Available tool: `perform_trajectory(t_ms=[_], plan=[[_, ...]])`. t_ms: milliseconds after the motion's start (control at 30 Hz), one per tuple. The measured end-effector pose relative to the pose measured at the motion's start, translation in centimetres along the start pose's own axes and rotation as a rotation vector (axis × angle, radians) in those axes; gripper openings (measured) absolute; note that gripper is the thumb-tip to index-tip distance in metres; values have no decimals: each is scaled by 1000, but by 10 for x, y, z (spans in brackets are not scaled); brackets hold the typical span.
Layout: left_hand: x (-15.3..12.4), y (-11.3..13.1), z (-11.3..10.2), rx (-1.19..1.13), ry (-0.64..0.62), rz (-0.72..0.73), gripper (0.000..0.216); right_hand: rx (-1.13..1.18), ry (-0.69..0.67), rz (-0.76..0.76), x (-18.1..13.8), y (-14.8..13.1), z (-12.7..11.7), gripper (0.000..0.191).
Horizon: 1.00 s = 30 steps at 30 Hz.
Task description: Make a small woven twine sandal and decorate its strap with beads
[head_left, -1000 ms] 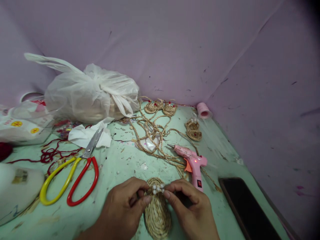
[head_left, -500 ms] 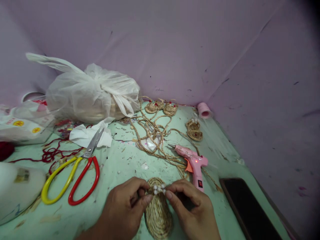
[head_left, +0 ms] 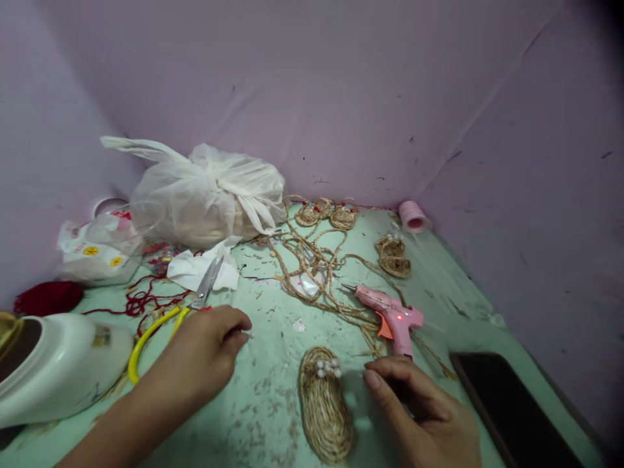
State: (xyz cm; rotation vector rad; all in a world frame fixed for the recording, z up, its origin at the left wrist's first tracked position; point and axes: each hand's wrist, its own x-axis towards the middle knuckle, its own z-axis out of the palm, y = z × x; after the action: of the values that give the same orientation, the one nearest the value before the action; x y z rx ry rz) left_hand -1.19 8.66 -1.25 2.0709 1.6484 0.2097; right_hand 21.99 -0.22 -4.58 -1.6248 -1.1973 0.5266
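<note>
A small woven straw slipper (head_left: pixel 325 413) lies flat on the table, with a cluster of white beads (head_left: pixel 329 368) on its strap near the far end. My left hand (head_left: pixel 207 354) is to its left, over the handles of the scissors (head_left: pixel 156 335). Its thumb and forefinger are pinched, and a tiny pale speck shows at the tips, too small to name. Just right of the slipper, apart from it, is my right hand (head_left: pixel 424 409). The thumb and forefinger there are closed together; whatever they may hold cannot be made out.
A pink glue gun (head_left: pixel 387 315) with a lit red light lies beyond my right hand, beside braided straw cord (head_left: pixel 312 260). A dark phone (head_left: pixel 517 409) is at right. Finished small slippers (head_left: pixel 392 255), a tied plastic bag (head_left: pixel 209 195), red yarn (head_left: pixel 49 298) and a white bottle (head_left: pixel 73 364) surround the work.
Both hands have let go of the slipper's beaded strap and moved apart, the left one farther, toward the scissors. The slipper stays on the table. The whole view has shifted slightly.
</note>
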Motion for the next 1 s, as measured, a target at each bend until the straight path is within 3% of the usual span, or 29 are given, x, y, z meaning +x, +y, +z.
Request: perform_trajectory(t_ms=[67, 167, 367, 533, 700, 800, 1000], plan=[[2, 2, 8, 63, -112, -26, 18, -39, -30, -30, 1, 2, -3, 8], [1, 7, 20, 92, -144, -27, 17, -78, -39, -54, 2, 4, -5, 9], [4, 6, 20, 120, -82, -60, 16, -82, -59, -61, 3, 3, -4, 9], [10, -1, 10, 95, 17, -65, 18, -69, 31, 2, 0, 0, -3, 12], [15, -4, 15, 62, 33, -24, 21, -65, 115, 73, 1, 1, -6, 14], [21, -5, 17, 133, 70, -58, 21, -61, 99, 94, 4, 2, -10, 13], [24, -2, 20, 245, 39, 14, 23, -141, 151, 170, 13, 7, -16, 25]])
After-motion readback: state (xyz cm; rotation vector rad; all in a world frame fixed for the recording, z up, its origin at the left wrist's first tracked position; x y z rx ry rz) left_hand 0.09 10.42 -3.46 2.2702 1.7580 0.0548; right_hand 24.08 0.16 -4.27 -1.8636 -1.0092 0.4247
